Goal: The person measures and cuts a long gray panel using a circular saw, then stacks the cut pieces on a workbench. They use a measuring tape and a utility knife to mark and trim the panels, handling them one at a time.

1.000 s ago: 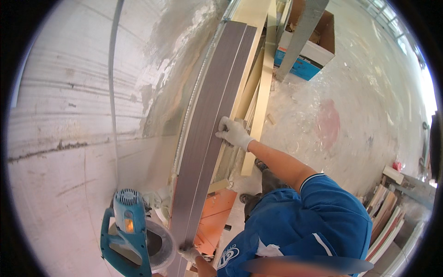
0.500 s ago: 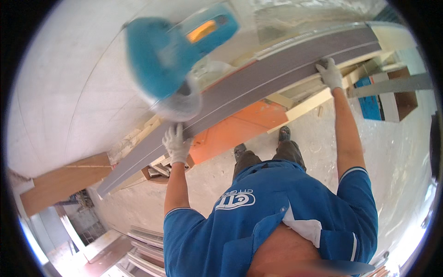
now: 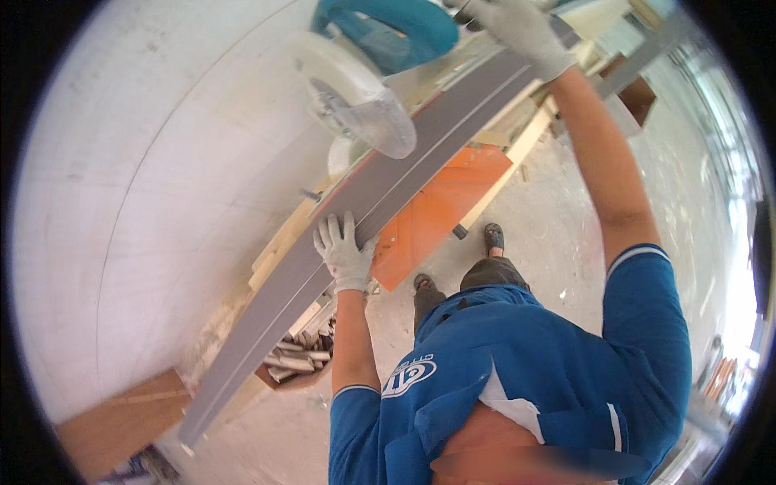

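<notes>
Brown board point(image 3: 121, 428) lies at eight o'clock, near the lower end of a long grey-brown plank point(image 3: 388, 182), which runs obliquely from between seven and eight o'clock, past the centre, to between one and two. At seven o'clock, beside the plank, sits a box of offcuts point(image 3: 299, 356). Just left of centre, the gloved left hand point(image 3: 343, 252) lies on the plank with its fingers spread, the grip wide. At twelve o'clock stands a blue power saw point(image 3: 428, 40); its pale guard point(image 3: 380, 121) overlaps the plank in this view, though contact cannot be judged. An orange sheet point(image 3: 440, 206) shows along the plank's near side, toward two o'clock. The gloved right hand point(image 3: 521, 28), at one o'clock, is raised beside the saw; whether its grip encloses a handle cannot be told. A cardboard box point(image 3: 637, 101) stands at two o'clock. Half a second earlier both hands were at the plank; the right has since moved to the saw. This suggests that steadying the plank now falls to the left hand alone.
</notes>
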Action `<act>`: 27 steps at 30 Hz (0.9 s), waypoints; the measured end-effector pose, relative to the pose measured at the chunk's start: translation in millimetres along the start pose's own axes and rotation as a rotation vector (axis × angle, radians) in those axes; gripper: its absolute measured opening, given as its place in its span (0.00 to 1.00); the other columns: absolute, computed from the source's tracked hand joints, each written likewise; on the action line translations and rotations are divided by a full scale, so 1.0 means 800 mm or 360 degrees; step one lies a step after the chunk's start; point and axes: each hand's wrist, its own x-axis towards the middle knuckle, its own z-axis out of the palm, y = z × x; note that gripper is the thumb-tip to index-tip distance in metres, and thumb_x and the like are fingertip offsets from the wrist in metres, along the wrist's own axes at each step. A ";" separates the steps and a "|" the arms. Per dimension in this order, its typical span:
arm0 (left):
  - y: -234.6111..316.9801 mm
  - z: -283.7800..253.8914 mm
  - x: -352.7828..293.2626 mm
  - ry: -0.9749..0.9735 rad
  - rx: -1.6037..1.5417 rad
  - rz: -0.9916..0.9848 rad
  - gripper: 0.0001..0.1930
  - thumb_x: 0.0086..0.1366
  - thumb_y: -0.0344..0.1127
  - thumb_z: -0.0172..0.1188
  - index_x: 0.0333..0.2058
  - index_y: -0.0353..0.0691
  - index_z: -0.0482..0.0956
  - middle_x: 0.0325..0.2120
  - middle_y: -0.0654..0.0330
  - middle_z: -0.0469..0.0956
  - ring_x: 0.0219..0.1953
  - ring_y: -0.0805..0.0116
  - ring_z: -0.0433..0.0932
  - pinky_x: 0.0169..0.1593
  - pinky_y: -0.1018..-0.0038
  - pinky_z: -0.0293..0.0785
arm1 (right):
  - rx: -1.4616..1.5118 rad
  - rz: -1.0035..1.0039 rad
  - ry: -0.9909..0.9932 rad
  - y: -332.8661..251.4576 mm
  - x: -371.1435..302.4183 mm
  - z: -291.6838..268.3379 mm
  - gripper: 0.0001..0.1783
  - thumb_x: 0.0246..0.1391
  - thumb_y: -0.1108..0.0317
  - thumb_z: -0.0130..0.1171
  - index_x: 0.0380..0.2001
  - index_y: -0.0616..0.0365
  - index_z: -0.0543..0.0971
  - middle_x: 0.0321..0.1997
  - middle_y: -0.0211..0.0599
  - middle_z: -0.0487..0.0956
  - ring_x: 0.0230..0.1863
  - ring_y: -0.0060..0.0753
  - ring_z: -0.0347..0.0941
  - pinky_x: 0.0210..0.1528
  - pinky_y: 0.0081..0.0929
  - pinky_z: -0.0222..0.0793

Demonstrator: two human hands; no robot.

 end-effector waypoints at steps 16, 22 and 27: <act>0.210 0.058 0.063 -0.0017 -0.0102 0.0273 0.43 0.58 0.59 0.67 0.67 0.41 0.66 0.67 0.43 0.63 0.71 0.39 0.55 0.74 0.42 0.47 | -0.0577 0.0761 0.0102 0.416 -0.252 -0.124 0.25 0.60 0.50 0.64 0.53 0.54 0.82 0.46 0.43 0.86 0.44 0.41 0.83 0.50 0.35 0.77; 0.436 0.137 0.262 0.0126 -0.0253 0.0334 0.41 0.59 0.57 0.66 0.66 0.44 0.67 0.66 0.44 0.63 0.71 0.40 0.55 0.73 0.42 0.48 | -0.0796 0.0497 0.0289 0.606 -0.132 -0.317 0.21 0.61 0.56 0.64 0.54 0.52 0.81 0.47 0.42 0.85 0.45 0.40 0.83 0.49 0.34 0.78; 0.566 0.196 0.423 0.0028 -0.0030 0.0361 0.37 0.67 0.61 0.57 0.68 0.45 0.65 0.68 0.45 0.61 0.72 0.40 0.54 0.74 0.43 0.47 | -0.1372 0.0001 0.0437 0.711 -0.028 -0.490 0.22 0.57 0.67 0.63 0.56 0.44 0.81 0.55 0.34 0.81 0.58 0.43 0.76 0.61 0.39 0.72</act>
